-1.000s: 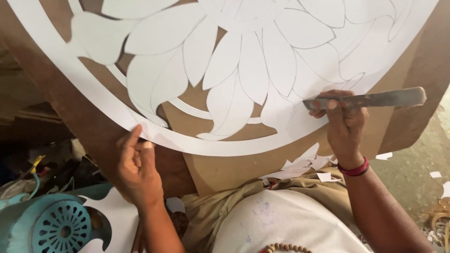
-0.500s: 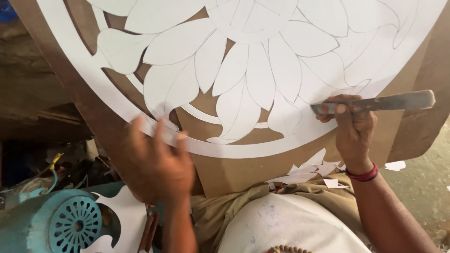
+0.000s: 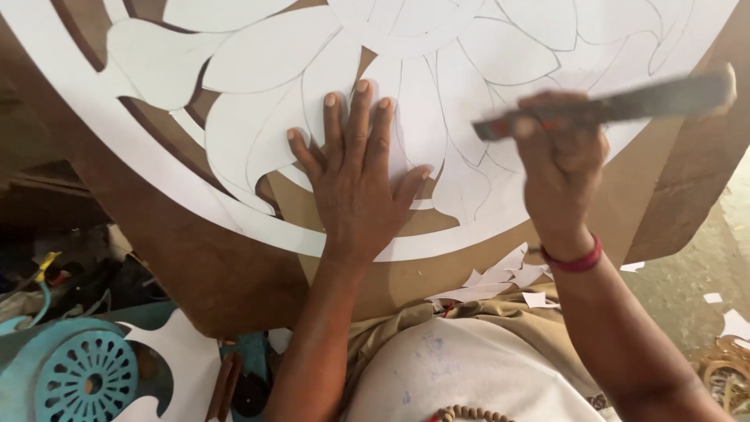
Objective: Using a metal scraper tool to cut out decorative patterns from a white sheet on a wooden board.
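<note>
My left hand lies flat, fingers spread, gripping nothing, pressing the white paper stencil onto the brown board. The paper looks thin and tearable, best held by flat pressure near the cut. Right of it, my right hand is closed around a metal blade, raised above the stencil.

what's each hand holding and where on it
Right hand grips a long flat grey metal tool near its left end. Left hand holds nothing, pressed flat on white paper stencil.
</note>
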